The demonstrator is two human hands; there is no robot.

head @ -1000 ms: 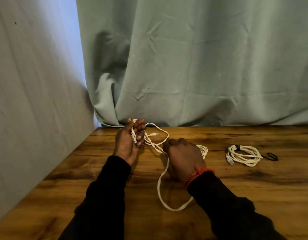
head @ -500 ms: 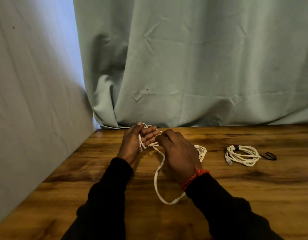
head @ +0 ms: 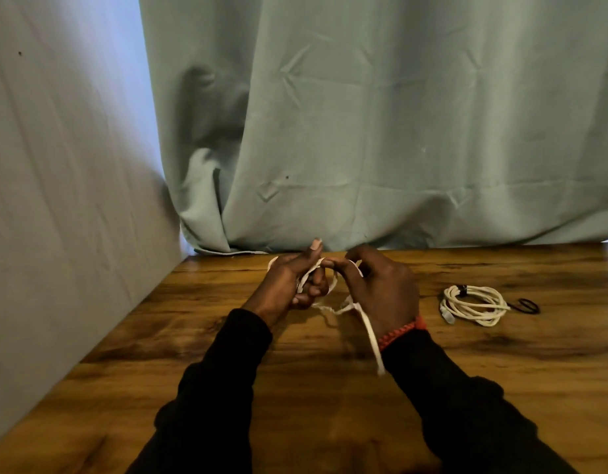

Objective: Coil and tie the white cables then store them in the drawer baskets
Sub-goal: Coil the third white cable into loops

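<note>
Nearest the camera, two forearms in black sleeves (head: 227,381) extend over the brown wood-grain table (head: 330,422). The right wrist carries a red braided bracelet (head: 400,331).

A loose white cable (head: 370,331) runs from beside the right sleeve up between the hands; this trailing length is blurred. Further up, it forms slack loops between the two hands, above the table surface.

The left hand (head: 289,285) has its fingers curled around several turns of the cable, with the thumb extended upward. The right hand (head: 381,289) pinches the same cable near its fingertips, which meet the left hand's index finger. The two hands touch at the fingertips.

To the right, well apart from the hands, a second white cable, coiled and bound with a black tie (head: 473,304), lies flat on the table. Just beside its right edge lies a small black loop-shaped tie (head: 526,305).

Behind the table, a pale green fabric curtain (head: 398,114) hangs as a backdrop, and a similar fabric panel (head: 56,165) covers the left side.
</note>
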